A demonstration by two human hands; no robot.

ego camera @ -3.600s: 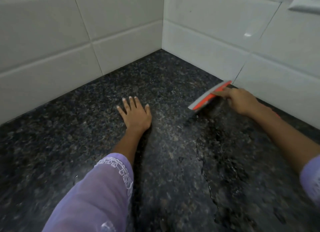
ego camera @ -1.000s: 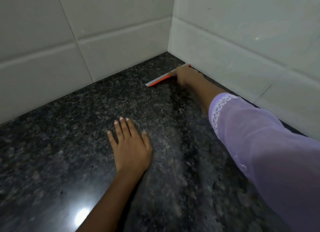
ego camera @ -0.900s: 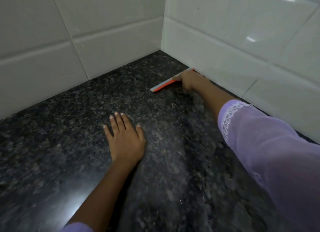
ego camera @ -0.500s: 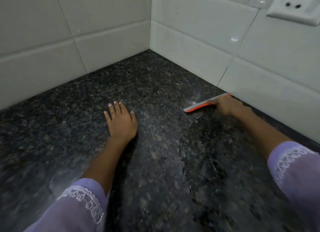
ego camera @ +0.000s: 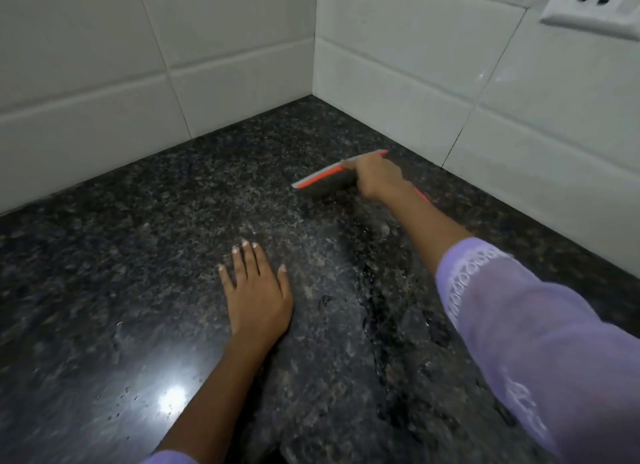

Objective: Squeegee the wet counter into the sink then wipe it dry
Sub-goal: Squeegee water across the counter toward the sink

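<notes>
I see my right hand (ego camera: 375,179) wrapped around the squeegee (ego camera: 320,177), fingers closed on its handle near the far corner of the dark speckled granite counter (ego camera: 138,256). The tool's grey-and-orange blade edge runs leftward from my fist, its lower edge down on the stone, a short way off the white tiled wall (ego camera: 433,83) on the right. A sliver of orange shows behind my wrist. My left hand (ego camera: 256,294) lies flat on the counter, palm down, fingers spread and holding nothing, nearer to me and well apart from the squeegee. Between the two arms, streaks and beads of water (ego camera: 372,311) glisten on the stone. A bright light reflection (ego camera: 171,396) sits left of my left forearm. My lilac sleeve (ego camera: 519,325) with white embroidery covers the right arm. A white wall socket (ego camera: 595,8) sits top right.
</notes>
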